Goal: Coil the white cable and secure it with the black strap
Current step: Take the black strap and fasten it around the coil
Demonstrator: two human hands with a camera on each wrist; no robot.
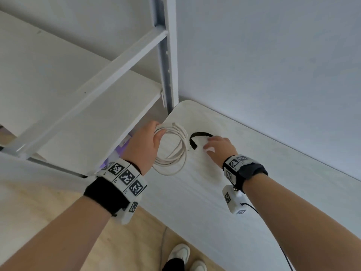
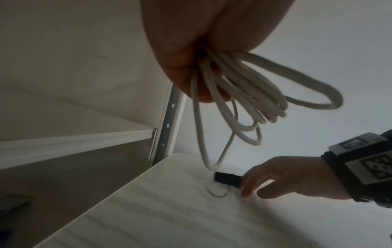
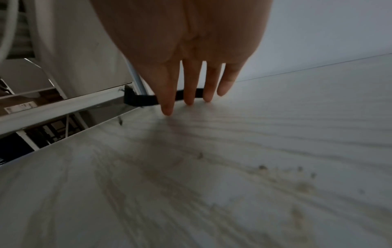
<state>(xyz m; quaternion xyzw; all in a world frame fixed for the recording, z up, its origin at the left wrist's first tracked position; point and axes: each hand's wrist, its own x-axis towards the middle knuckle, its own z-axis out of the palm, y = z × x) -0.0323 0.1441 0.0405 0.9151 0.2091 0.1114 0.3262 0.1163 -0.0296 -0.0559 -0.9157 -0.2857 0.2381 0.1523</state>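
My left hand [image 1: 148, 141] grips the coiled white cable [image 1: 175, 149] at the top of its loops, holding it above the white table [image 1: 214, 192]; the loops [image 2: 244, 94] hang down from my fist [image 2: 191, 58]. The black strap [image 1: 195, 137] lies curved on the table just right of the coil. My right hand [image 1: 216, 146] reaches over the strap with straight, spread fingers [image 3: 188, 87], their tips at the tabletop in front of the strap [image 3: 140, 99]. In the left wrist view the right hand's fingers [image 2: 254, 181] touch one end of the strap [image 2: 228, 179].
A white metal shelving unit [image 1: 109, 75] with a perforated upright [image 1: 166, 61] stands left of the table's far corner. A grey wall [image 1: 273, 55] runs behind the table. My shoes [image 1: 181, 255] and a pale wood floor [image 1: 48, 202] show below the table edge.
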